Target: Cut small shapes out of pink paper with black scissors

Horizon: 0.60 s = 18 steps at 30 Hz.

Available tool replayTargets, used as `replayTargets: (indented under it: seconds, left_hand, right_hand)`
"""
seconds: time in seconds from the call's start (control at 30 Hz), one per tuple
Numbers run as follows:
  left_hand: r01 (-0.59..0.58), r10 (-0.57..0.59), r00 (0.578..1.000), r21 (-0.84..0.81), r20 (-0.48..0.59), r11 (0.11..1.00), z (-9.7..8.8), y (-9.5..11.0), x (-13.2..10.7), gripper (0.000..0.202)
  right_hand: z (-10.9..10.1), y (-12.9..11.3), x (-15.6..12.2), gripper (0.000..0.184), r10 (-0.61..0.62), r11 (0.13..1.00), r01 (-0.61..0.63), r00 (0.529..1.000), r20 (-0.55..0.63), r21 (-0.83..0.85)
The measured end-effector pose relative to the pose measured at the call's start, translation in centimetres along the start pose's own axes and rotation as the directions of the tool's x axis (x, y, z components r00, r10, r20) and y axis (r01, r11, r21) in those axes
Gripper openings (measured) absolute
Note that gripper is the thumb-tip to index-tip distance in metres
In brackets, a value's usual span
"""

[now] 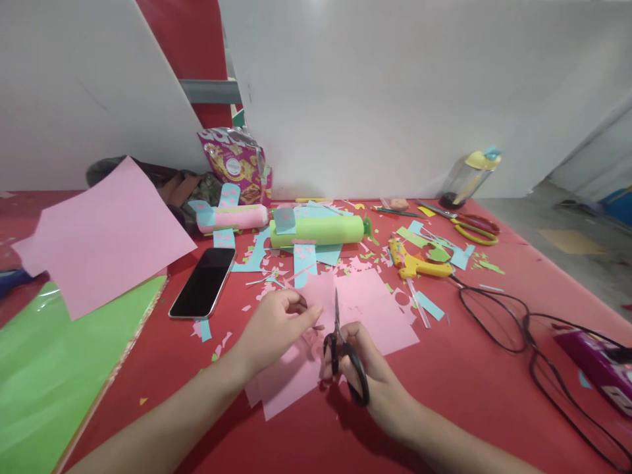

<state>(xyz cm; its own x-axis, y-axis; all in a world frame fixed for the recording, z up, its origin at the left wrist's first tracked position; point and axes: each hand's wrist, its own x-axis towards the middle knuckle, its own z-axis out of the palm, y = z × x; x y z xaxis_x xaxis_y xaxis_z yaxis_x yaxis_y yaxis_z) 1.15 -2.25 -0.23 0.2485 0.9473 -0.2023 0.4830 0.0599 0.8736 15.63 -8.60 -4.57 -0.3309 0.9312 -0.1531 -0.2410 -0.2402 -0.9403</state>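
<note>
My right hand (372, 372) is closed round the handles of black-handled scissors (358, 375), whose blades point away from me. Just left of the blades, my left hand (281, 322) pinches a piece of pink paper (318, 293). The blades lie along the right edge of this piece; I cannot tell whether they are cutting into it. Beneath both hands, more pink paper sheets (388, 309) lie on the red table (276, 441). Small pink, blue and green scraps are scattered beyond my hands.
A phone (203, 283) lies left of my hands. Behind are a green paper-wrapped tube (320, 232) and a pink one (234, 218). To the right lie a yellow glue gun (417, 263), its black cable (526, 329) and red-and-yellow-handled scissors (474, 227). A bottle (469, 178) stands near the wall.
</note>
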Motion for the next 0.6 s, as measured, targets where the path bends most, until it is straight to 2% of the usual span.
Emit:
replayTargets:
  seconds: [0.17,0.43,0.6]
  left_hand:
    - [0.005,-0.005,1.0,-0.011,0.001,1.0,-0.06,0.04,0.09,0.025]
    - [-0.034,0.034,0.999,0.036,-0.022,0.999,-0.27,-0.15,0.13,0.03]
    - [-0.052,0.053,0.998,0.046,-0.034,0.998,-0.24,-0.34,0.22,0.031]
  right_hand:
    - [0.06,0.05,0.04,0.042,0.022,1.0,-0.022,1.0,-0.02,0.012]
    - [-0.27,0.39,0.09,0.037,0.036,0.991,-0.048,0.995,-0.096,-0.124]
    - [-0.46,0.73,-0.01,0.034,0.031,0.987,-0.047,0.994,-0.109,-0.152]
